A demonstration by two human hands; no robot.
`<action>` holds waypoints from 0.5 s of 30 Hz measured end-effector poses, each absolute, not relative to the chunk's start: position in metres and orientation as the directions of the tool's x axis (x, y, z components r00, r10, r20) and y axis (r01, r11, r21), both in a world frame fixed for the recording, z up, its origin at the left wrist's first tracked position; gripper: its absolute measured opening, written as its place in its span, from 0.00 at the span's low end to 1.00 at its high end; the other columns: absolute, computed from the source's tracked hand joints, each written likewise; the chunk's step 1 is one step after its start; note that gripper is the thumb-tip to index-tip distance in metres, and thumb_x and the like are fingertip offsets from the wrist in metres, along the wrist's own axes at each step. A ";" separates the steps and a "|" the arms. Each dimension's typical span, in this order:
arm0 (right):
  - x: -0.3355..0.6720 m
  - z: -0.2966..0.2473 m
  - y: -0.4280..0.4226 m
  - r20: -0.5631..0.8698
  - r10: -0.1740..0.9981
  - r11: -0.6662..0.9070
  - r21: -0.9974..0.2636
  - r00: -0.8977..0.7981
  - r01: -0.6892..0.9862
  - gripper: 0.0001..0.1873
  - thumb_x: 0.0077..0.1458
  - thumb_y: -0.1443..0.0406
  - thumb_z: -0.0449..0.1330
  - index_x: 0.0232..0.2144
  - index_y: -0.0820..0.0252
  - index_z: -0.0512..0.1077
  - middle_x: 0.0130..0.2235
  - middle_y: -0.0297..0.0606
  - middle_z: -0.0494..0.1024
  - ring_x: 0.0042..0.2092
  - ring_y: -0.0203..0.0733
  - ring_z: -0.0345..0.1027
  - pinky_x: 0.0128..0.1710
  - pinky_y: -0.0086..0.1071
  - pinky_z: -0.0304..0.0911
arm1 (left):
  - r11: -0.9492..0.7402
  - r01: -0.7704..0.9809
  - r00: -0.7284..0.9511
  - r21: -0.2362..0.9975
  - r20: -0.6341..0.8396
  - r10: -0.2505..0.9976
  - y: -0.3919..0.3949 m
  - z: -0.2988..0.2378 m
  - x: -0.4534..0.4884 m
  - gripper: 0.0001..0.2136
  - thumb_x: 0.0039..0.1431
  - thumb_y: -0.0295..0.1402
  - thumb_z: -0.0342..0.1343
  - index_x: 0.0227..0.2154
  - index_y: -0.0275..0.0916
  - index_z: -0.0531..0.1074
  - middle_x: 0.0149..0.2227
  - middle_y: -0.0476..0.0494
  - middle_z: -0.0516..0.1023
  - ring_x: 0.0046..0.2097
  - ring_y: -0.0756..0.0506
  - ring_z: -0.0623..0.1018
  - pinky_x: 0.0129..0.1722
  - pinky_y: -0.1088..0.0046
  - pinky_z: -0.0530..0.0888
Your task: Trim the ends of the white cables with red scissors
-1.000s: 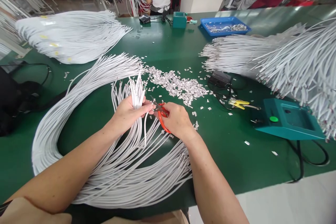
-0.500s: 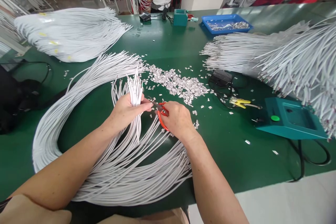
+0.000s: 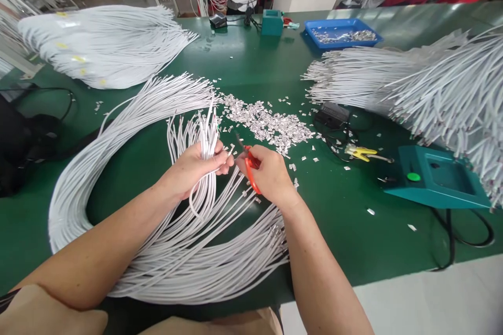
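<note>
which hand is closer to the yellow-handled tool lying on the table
Right. The right hand, gripping the red scissors, is to the left of the yellow-handled tool and not touching it. The left hand, holding the white cables, is farther left again.

We cannot see most of the red-handled cutter (image 3: 251, 165) inside our right hand (image 3: 269, 175); its tip blurs.

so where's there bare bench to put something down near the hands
Barest: the green between the right hand, holding red snips, and the teal box, a few scraps only. Also inside the cable loop left of the left hand, and far middle before the blue tray. Crowded: scrap pile beyond the hands.
</note>
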State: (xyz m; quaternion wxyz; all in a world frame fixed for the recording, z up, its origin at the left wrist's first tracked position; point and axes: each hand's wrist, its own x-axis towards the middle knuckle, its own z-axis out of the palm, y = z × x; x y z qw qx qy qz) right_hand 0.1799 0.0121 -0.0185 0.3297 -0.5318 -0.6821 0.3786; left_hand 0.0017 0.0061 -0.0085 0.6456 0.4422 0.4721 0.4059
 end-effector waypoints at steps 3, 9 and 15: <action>0.179 -0.014 0.014 0.003 0.982 0.020 -0.996 -0.188 0.092 0.06 0.52 0.62 0.61 0.27 0.57 0.76 0.30 0.33 0.75 0.32 0.36 0.66 0.35 0.33 0.60 | 0.308 -0.156 0.250 0.939 -0.264 0.931 0.004 -0.006 0.003 0.13 0.53 0.34 0.63 0.27 0.40 0.61 0.26 0.52 0.74 0.26 0.52 0.71 0.30 0.72 0.65; 0.176 -0.015 0.013 0.003 0.982 -0.032 -0.983 -0.191 -0.179 0.03 0.49 0.63 0.66 0.29 0.52 0.80 0.31 0.30 0.78 0.33 0.35 0.68 0.40 0.34 0.63 | 0.325 -0.190 0.282 0.926 -0.265 0.922 0.005 -0.005 0.005 0.13 0.53 0.32 0.62 0.27 0.39 0.60 0.25 0.52 0.73 0.24 0.54 0.68 0.28 0.74 0.63; 0.172 -0.013 0.010 0.007 0.983 -0.029 -0.981 -0.184 -0.193 0.01 0.45 0.65 0.67 0.26 0.55 0.77 0.27 0.29 0.75 0.30 0.34 0.66 0.36 0.33 0.63 | 0.299 -0.110 0.260 0.948 -0.263 0.929 0.003 -0.007 0.006 0.12 0.55 0.34 0.62 0.28 0.40 0.62 0.26 0.52 0.74 0.27 0.52 0.72 0.32 0.73 0.67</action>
